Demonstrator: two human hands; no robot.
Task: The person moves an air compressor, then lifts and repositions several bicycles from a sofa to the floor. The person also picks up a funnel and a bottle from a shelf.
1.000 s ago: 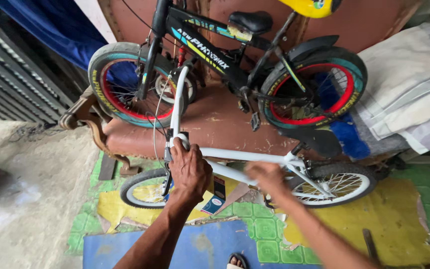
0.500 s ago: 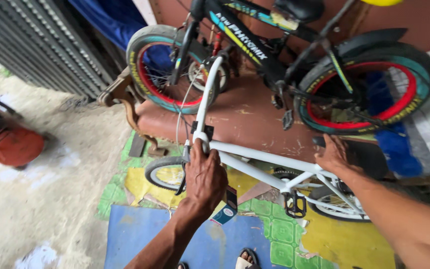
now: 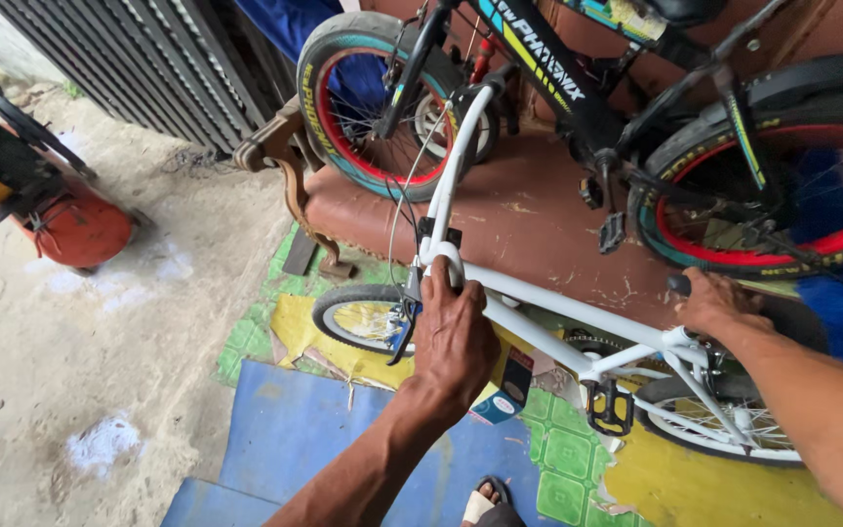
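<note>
A small white bicycle [image 3: 558, 312] stands on a patchwork floor, its front wheel [image 3: 363, 320] to the left and rear wheel [image 3: 724, 422] to the right. My left hand [image 3: 453, 337] grips the white frame at the head tube, just below the handlebar stem [image 3: 453, 176]. My right hand [image 3: 719, 301] rests closed on the black saddle [image 3: 792, 317] at the rear of the frame. A black pedal [image 3: 609, 407] hangs below the frame between my arms.
A black bicycle [image 3: 578, 98] with red-rimmed tyres sits on a brown bench [image 3: 529, 215] behind. An orange machine [image 3: 65, 220] stands at the left on concrete. A corrugated metal shutter [image 3: 139, 68] fills the upper left. A sandalled foot [image 3: 485, 506] and a small box [image 3: 504, 390] lie below.
The view has swung left and closer. My right hand has moved from the frame near the seat tube up onto the saddle; my left hand keeps its grip at the head tube.
</note>
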